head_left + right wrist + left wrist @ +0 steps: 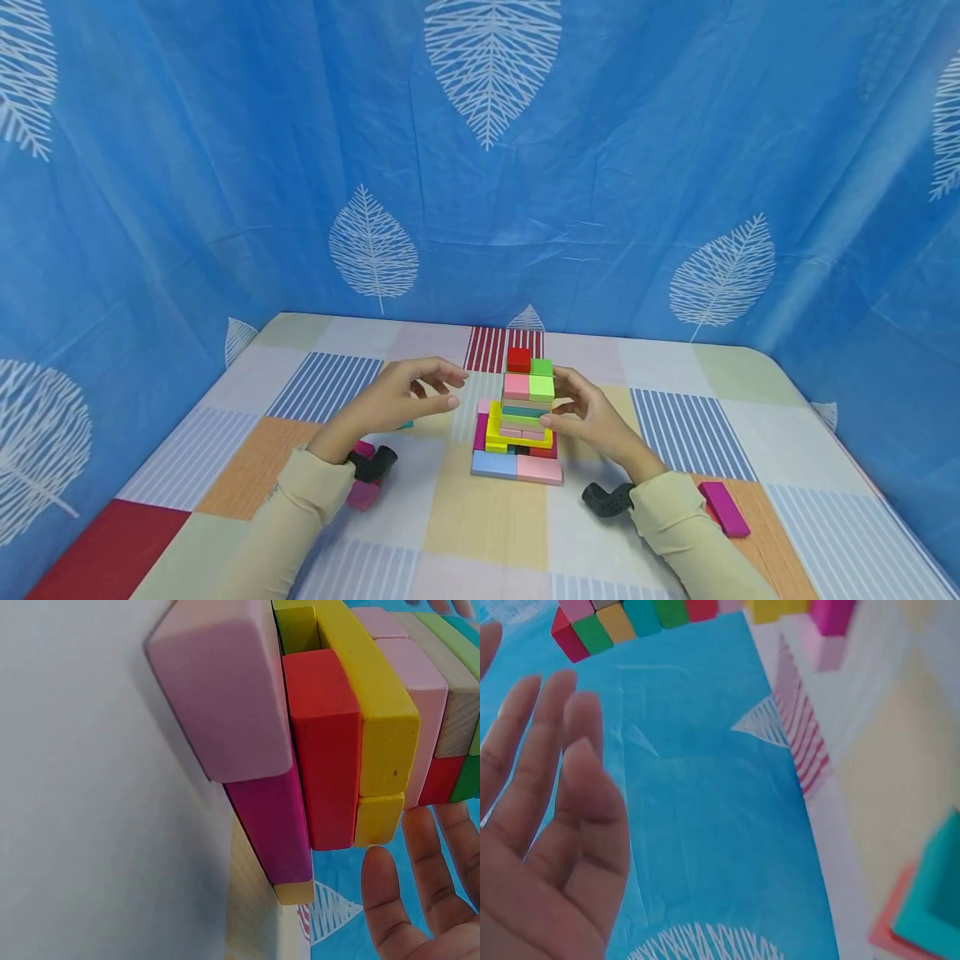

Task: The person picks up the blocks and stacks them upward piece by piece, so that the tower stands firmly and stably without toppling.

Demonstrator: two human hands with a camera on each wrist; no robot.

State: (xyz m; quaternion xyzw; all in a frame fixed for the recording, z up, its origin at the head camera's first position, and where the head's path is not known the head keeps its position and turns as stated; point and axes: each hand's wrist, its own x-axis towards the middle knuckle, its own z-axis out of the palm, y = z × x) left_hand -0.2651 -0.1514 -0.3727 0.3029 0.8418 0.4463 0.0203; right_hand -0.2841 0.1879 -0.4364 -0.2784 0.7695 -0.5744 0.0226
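A tower of coloured wooden blocks [528, 387] stands mid-table, with a red block [518, 360] at the top beside a green one [542, 367]. My left hand [408, 392] hovers to the tower's left, apart from it, fingers loosely bent and holding nothing. On the other side, my right hand [596, 423] lies close to the stack, thumb at its front edge and fingers by its side. Whether those fingertips touch the blocks I cannot tell. The right wrist view shows the lower layers: a pink block [225, 697], a red block [324, 750] and a yellow block [388, 742].
Under the left wrist lie loose pink blocks [363, 497]; a teal block [926, 907] shows in the left wrist view. A magenta block [724, 508] lies by the right sleeve, partly over a red one. A patchwork cloth [487, 533] covers the table; blue curtains [480, 208] hang behind.
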